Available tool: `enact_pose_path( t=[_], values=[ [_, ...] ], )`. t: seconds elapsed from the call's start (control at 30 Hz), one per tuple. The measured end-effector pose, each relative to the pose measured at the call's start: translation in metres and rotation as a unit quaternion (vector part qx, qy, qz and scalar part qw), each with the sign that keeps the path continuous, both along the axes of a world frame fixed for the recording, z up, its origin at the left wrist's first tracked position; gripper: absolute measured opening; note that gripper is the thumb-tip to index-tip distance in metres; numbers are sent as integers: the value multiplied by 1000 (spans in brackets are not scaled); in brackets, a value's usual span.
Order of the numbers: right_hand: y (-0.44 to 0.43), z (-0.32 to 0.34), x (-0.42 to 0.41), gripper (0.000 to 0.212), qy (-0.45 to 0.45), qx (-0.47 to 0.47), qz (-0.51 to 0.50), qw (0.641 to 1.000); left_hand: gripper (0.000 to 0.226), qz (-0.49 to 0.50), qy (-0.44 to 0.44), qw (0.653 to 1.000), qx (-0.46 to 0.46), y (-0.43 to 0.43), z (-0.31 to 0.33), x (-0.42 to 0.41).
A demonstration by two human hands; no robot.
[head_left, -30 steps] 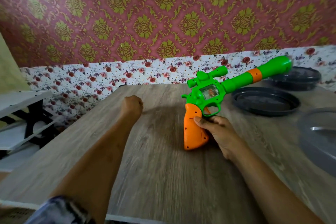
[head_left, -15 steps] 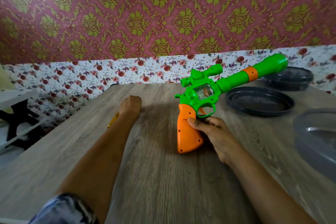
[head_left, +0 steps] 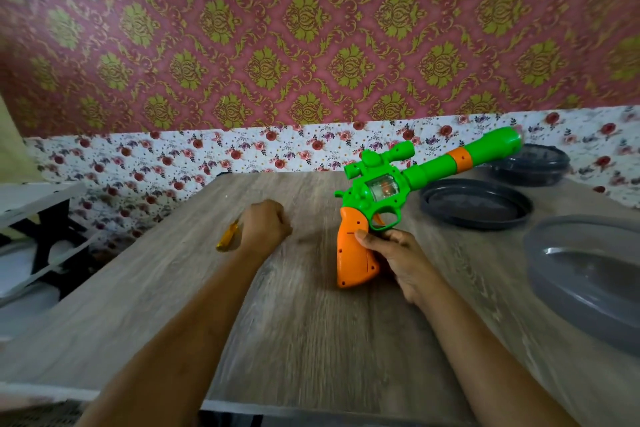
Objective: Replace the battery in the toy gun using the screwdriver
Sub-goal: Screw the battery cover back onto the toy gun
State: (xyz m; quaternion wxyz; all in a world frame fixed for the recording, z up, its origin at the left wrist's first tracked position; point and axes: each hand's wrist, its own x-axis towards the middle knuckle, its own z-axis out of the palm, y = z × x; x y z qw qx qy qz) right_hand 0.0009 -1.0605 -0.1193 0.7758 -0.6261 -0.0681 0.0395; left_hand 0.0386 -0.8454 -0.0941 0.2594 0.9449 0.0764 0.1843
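The task looks barely begun: the toy gun [head_left: 408, 198] stands whole, grip closed, no cover off and no battery in sight, so unscrewing, swapping and closing all seem left to do.

The counter [head_left: 304, 333] fills the lower view. At about 3 o'clock from its middle sits a large grey tub [head_left: 588, 274]; at 2 o'clock lies a dark round tray [head_left: 476, 204], with a second dark dish [head_left: 530, 165] beyond it near the wall. The gun is propped at 1 o'clock, orange grip end on the counter, green barrel slanting up to the right over the trays. The right hand [head_left: 398, 256] is wrapped on the grip from its right side, thumb pressed on the orange face.

The left hand [head_left: 265, 224] sits at 11 o'clock, curled into a fist around the screwdriver [head_left: 228, 236], whose yellow handle sticks out to the left; its tip is hidden, so whether it touches the counter I cannot tell. The hands are well apart, with bare wood between them, and nothing blocks bringing the tool to the small screw holes on the grip.
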Motion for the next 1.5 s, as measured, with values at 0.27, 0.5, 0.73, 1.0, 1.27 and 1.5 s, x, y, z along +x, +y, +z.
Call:
enact_pose_path(
  t=[0.27, 0.5, 0.73, 1.0, 1.27, 1.5],
  values=[
    [0, 1, -2, 6, 1, 8, -11, 1000, 8, -88, -2, 953, -290, -42, -16, -50],
    [1, -5, 9, 10, 8, -1, -18, 1000, 16, -103, -13, 992, -72, -48, -21, -50],
    [0, -8, 11, 19, 0, 0, -17, 1000, 23, -126, -11, 992, 9, -44, -16, -52],
    [-1, -8, 11, 12, 3, -5, -17, 1000, 23, -129, 9, 992, -9, -45, -14, -54],
    [-2, -9, 14, 14, 13, 2, -14, 1000, 17, -151, -74, 973, -158, -49, -12, -59],
    [-1, -9, 17, 15, 39, 59, -17, 997, 19, -212, -98, 918, -319, -52, 0, -68]
  ],
)
